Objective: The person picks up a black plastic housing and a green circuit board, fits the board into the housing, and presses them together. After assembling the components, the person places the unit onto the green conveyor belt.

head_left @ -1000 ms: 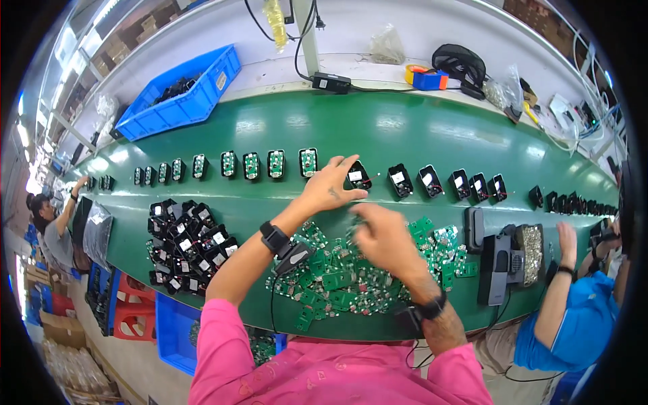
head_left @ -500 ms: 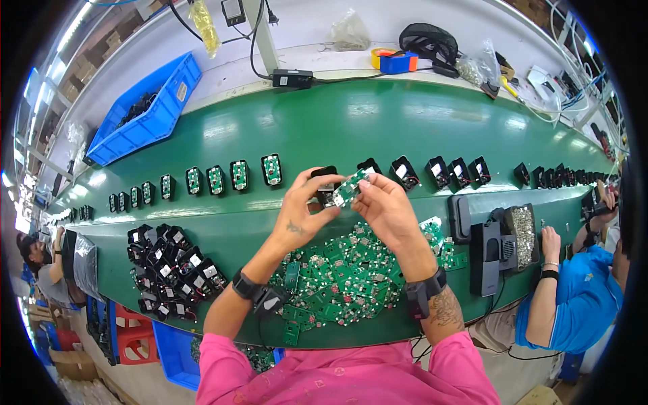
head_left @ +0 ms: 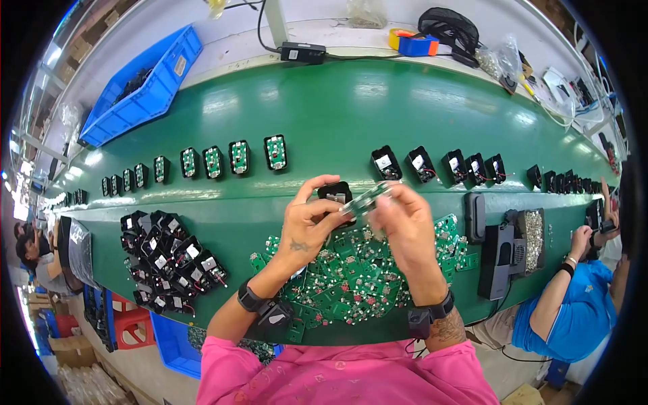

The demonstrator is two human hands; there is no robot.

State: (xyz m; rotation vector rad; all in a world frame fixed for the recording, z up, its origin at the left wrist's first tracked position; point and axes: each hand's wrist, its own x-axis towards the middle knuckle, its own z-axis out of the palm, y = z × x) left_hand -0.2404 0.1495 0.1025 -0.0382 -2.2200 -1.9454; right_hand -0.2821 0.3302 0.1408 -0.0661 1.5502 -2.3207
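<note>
My left hand [head_left: 307,216] is closed around a small black plastic case [head_left: 343,186], whose open top faces up. Its thumb reaches the near end of a green circuit board [head_left: 364,200]. That board is pinched in the fingers of my right hand [head_left: 405,219], tilted just above and beside the case; the right fingertips are slightly blurred. Below both hands spreads a loose heap of green circuit boards [head_left: 351,283]. To the right of the case stand several black cases without boards [head_left: 386,165], with a white part and wires inside.
Cases with boards fitted [head_left: 275,152] stand in a row at left. Black cases [head_left: 169,260] are piled left of the boards. A grey device [head_left: 496,260] and a tray of small metal parts [head_left: 533,233] stand right, near a co-worker in blue [head_left: 574,304]. A blue crate [head_left: 145,88] sits far left.
The circuit board has tilted more edge-on and sits lower, with my right hand turned over it. The left hand still holds the case. The whole view has shifted slightly.
</note>
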